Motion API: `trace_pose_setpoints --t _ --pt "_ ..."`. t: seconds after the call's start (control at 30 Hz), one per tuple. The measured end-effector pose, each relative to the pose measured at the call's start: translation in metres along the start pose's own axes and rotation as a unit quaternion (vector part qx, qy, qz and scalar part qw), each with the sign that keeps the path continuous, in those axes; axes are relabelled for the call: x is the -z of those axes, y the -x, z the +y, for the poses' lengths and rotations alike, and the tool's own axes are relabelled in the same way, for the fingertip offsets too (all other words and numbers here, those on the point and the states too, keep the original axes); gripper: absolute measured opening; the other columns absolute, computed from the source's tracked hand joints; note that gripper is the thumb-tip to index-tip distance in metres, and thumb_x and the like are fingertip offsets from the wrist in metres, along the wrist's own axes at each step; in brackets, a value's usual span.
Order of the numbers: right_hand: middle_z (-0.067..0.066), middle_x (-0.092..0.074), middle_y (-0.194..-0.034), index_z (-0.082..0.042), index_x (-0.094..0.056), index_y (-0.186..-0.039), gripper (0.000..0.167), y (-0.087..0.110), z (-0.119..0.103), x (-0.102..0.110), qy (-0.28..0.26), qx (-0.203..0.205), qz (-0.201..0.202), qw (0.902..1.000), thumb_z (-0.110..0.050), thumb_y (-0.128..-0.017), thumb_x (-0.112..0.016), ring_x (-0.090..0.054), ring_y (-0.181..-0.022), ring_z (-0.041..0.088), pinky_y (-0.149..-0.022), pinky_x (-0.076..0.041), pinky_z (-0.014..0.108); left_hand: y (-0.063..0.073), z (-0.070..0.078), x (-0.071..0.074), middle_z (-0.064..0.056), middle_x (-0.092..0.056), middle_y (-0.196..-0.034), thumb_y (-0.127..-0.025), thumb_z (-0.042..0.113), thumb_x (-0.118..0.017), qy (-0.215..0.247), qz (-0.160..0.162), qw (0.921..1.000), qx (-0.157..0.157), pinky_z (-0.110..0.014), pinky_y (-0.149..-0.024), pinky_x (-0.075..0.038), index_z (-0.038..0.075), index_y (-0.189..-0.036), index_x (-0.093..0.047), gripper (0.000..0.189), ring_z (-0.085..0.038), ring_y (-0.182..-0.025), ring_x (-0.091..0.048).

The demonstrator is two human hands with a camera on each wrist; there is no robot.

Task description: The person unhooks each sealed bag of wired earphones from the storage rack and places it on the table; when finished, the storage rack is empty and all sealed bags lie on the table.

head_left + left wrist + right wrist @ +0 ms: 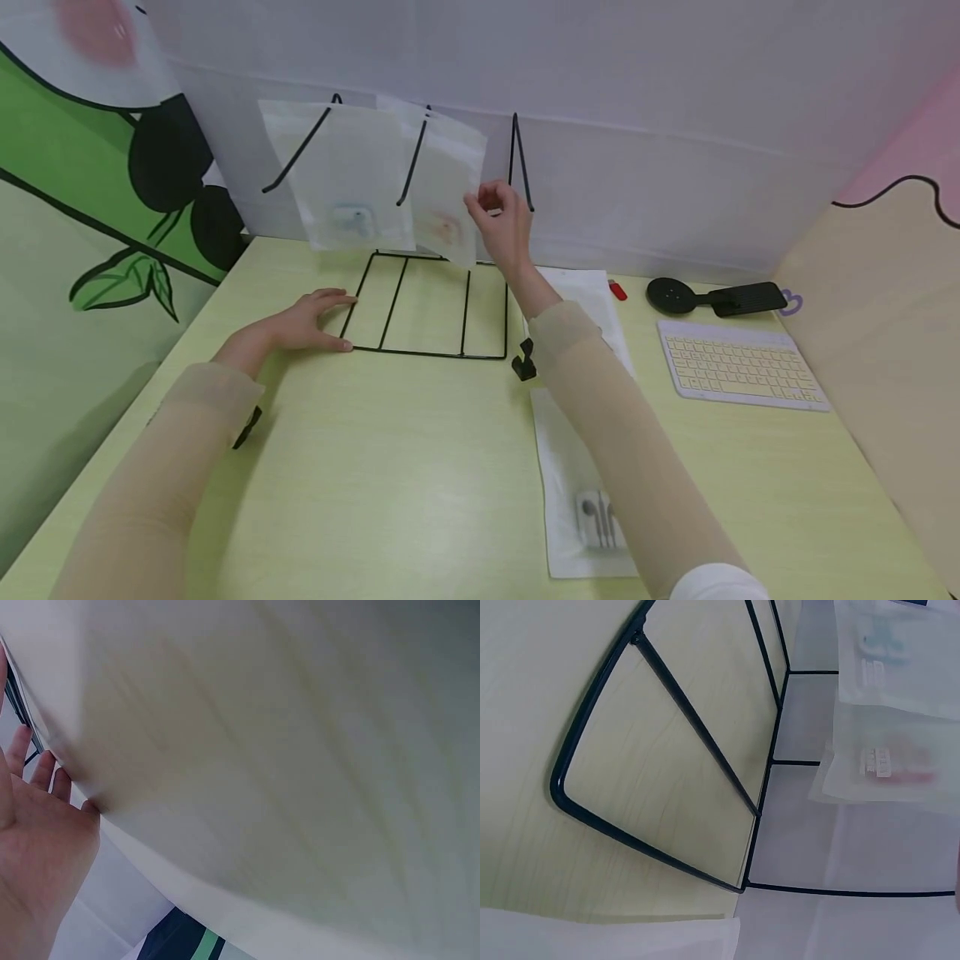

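Observation:
A black wire rack (486, 358) stands on the table, its hooks rising against the white backdrop. Frosted plastic bags hang from its left and middle hooks: the left bag (360, 167) shows a bluish item inside, the middle bag (450, 167) a reddish one. My right hand (504, 225) pinches the middle bag's right edge with curled fingers; in the right wrist view only a sliver of that hand shows. With fairly straight fingers, my left hand (307, 321) touches the front left corner of the rack's base. The right hook (522, 158) carries no bag.
Right of the rack lie white bags, one holding white earphones (600, 518), partly covered by my right forearm. Farther right are a red USB stick (617, 289), a black folding stand-like item (712, 297) and a white keyboard (742, 365). Painted panels border the table.

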State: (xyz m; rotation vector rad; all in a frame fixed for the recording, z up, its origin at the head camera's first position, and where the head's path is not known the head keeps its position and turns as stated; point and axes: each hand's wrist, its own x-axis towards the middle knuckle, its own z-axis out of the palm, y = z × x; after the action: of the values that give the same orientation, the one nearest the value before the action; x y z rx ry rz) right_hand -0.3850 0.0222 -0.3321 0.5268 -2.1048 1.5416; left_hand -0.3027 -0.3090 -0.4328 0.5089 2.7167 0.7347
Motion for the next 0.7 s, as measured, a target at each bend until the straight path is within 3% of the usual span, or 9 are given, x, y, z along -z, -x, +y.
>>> trace_pose_setpoints --t 0.7 --pt "0.003 -0.063 -0.080 -0.006 -0.063 -0.088 0.015 0.013 -0.009 0.015 0.055 0.041 0.000 0.9977 -0.021 -0.088 -0.065 -0.059 -0.075 0.008 -0.064 -0.049 0.016 -0.001 -0.001 0.000 -0.022 -0.011 -0.155 -0.076 0.048 -0.075 0.000 -0.002 1.0000 0.001 -0.066 -0.106 -0.012 0.008 -0.148 -0.030 0.093 -0.046 -0.140 -0.006"
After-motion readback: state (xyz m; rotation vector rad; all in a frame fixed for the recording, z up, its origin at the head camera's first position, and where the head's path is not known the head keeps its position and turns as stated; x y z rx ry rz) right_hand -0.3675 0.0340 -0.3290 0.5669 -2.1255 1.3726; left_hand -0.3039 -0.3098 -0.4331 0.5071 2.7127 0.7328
